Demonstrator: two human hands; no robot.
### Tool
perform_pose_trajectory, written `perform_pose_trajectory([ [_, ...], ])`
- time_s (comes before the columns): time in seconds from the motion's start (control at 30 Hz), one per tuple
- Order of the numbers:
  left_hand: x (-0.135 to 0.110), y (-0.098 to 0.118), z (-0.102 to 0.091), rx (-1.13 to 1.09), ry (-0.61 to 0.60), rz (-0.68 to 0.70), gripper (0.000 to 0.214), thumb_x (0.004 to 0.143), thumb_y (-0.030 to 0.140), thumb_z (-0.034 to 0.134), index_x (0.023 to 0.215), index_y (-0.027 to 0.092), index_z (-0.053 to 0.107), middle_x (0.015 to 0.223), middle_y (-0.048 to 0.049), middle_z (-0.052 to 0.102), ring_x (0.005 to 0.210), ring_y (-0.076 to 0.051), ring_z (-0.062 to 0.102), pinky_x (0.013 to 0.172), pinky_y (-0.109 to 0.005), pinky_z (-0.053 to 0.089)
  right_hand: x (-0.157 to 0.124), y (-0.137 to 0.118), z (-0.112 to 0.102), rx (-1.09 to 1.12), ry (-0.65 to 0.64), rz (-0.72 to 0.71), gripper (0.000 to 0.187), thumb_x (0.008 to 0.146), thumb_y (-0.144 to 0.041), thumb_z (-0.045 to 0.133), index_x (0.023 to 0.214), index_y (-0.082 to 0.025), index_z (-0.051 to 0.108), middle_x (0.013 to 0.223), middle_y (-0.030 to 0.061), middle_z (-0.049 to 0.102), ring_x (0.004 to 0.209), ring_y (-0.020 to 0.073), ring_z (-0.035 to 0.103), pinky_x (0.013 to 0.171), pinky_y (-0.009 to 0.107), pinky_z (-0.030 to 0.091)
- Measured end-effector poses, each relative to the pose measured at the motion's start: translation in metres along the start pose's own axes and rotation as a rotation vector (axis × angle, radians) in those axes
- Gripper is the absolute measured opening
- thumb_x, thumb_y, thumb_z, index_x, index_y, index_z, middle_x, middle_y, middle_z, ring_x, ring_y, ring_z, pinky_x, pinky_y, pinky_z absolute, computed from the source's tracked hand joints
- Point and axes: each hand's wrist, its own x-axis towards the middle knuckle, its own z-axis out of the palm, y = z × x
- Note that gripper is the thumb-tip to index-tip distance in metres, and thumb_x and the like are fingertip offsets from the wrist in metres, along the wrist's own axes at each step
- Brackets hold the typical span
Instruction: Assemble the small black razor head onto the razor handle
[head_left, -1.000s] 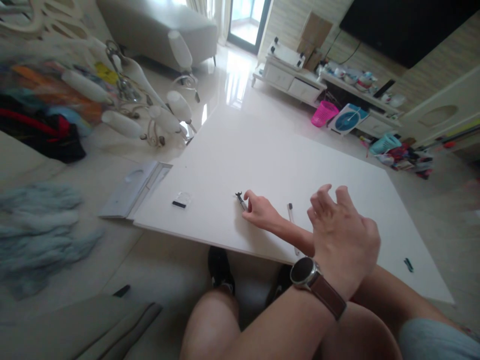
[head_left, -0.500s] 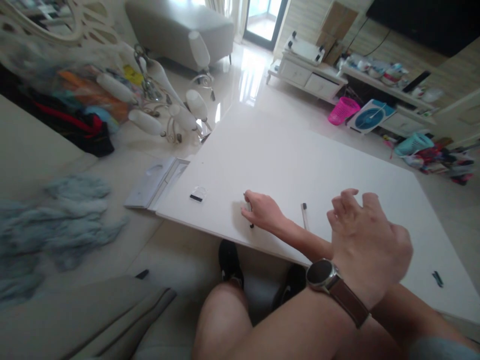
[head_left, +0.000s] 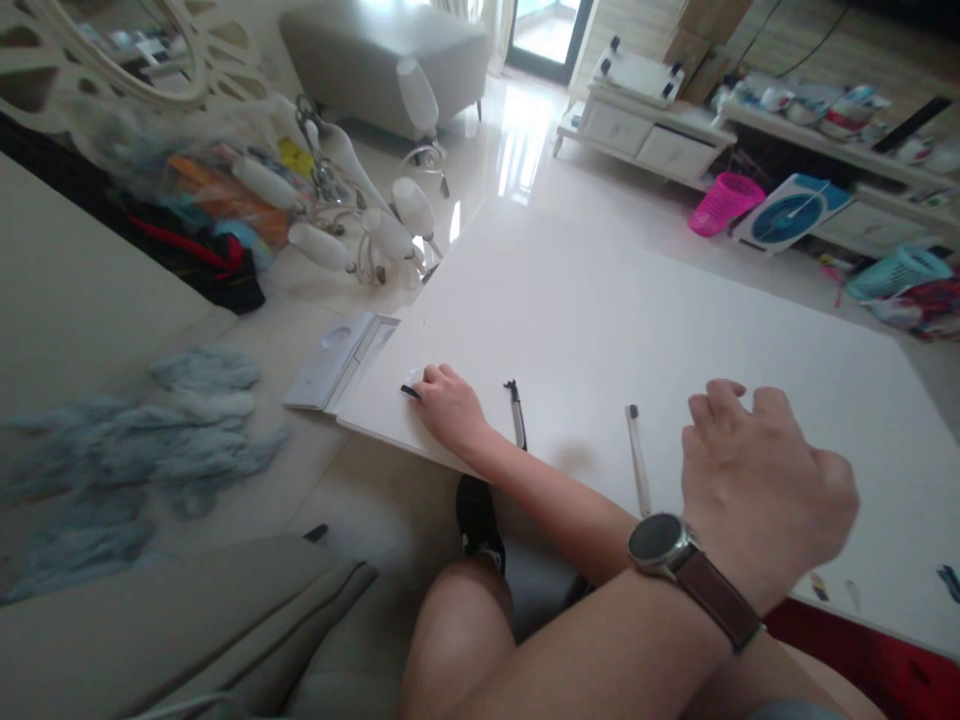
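Observation:
My right hand (head_left: 448, 408) reaches left across the white board (head_left: 600, 300), under my left arm. Its fingers are curled onto a small clear piece with a black end (head_left: 409, 388) near the board's left edge. A thin black-tipped tool (head_left: 515, 412) lies free on the board just right of that hand. Further right lies a slim white stick with a dark tip (head_left: 637, 458). My left hand (head_left: 761, 485), with a brown-strapped watch (head_left: 660, 543) on the wrist, hovers above the board. Its fingers are loosely bent and apart, holding nothing.
A flat grey-white box (head_left: 337, 358) lies against the board's left edge. A chandelier with white glass shades (head_left: 360, 215) lies on the floor behind it, and a blue-grey fluffy cloth (head_left: 172, 430) lies to the left. A pink basket (head_left: 721, 200) and a fan (head_left: 787, 215) stand far back.
My right hand let go of the black-tipped tool and moved left onto the small clear piece. My left hand stayed hovering. The view shifted downward and left.

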Motion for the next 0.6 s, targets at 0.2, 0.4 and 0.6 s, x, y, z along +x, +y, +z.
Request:
perform_pose_trajectory([
  [0.2, -0.003, 0.000, 0.003, -0.015, 0.010, 0.007, 0.031, 0.086, 0.019, 0.056, 0.117, 0.022, 0.058, 0.127, -0.0154, 0.058, 0.117, -0.033, 0.056, 0.100, -0.044, 0.051, -0.006, 0.005, -0.001, 0.041, -0.016, 0.001, 0.026, 0.098, -0.015, 0.050, 0.093, -0.014, 0.076, 0.099, 0.0119, 0.066, 0.097, 0.0231, 0.054, 0.080, 0.033, 0.045],
  [0.4, -0.008, 0.000, 0.013, -0.015, -0.027, 0.009, 0.033, 0.087, 0.020, 0.057, 0.120, 0.020, 0.058, 0.128, -0.0172, 0.059, 0.114, -0.034, 0.057, 0.095, -0.046, 0.053, -0.003, 0.004, -0.007, 0.130, -0.051, 0.094, 0.025, 0.094, -0.015, 0.054, 0.087, -0.017, 0.079, 0.094, 0.0090, 0.068, 0.088, 0.0194, 0.060, 0.077, 0.030, 0.044],
  [0.6, -0.008, 0.000, 0.016, 0.019, -0.025, 0.032, 0.031, 0.088, 0.021, 0.056, 0.119, 0.018, 0.059, 0.123, -0.0170, 0.061, 0.110, -0.033, 0.059, 0.091, -0.044, 0.055, -0.002, 0.002, -0.005, 0.239, -0.001, 0.154, 0.023, 0.091, -0.013, 0.056, 0.091, -0.019, 0.079, 0.098, 0.0065, 0.068, 0.084, 0.0171, 0.061, 0.076, 0.028, 0.044],
])
